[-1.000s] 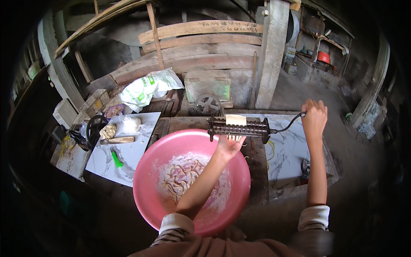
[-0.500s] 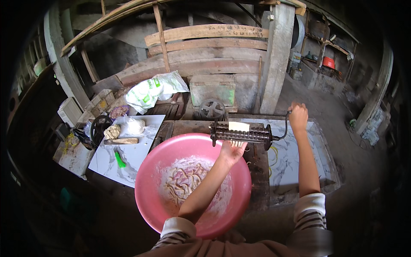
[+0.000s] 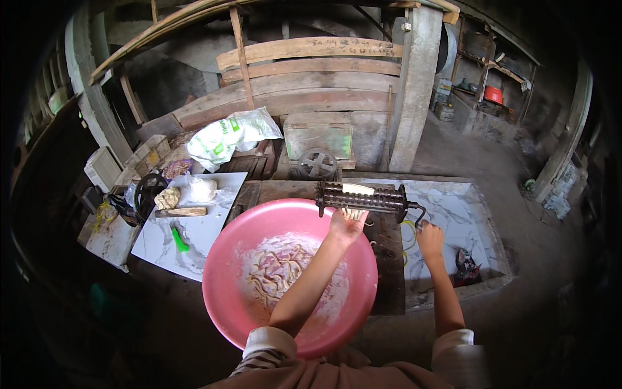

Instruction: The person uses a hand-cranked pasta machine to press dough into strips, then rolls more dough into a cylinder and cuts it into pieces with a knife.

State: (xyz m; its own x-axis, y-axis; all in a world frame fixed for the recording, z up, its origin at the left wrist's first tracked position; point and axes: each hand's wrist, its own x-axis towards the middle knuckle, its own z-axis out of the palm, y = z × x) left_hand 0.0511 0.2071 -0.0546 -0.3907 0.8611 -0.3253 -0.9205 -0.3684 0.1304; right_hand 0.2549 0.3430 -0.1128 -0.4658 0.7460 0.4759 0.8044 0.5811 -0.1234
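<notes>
Metal crank (image 3: pixel 423 212) clenched in right hand (image 3: pixel 430 241), apparently for turning the cutter (image 3: pixel 363 203); left hand (image 3: pixel 348 227) unclenched, palm-up beneath dough strips (image 3: pixel 350 213), seemingly for support. Dough sheet (image 3: pixel 357 189) on cutter; pink basin (image 3: pixel 223 266) close below, presumably for catching; floured pieces (image 3: pixel 275 272) inside.

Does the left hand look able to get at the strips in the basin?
Probably yes: the left hand is below the roller, near the far rim of the basin, and no cover lies over the strips.
</notes>
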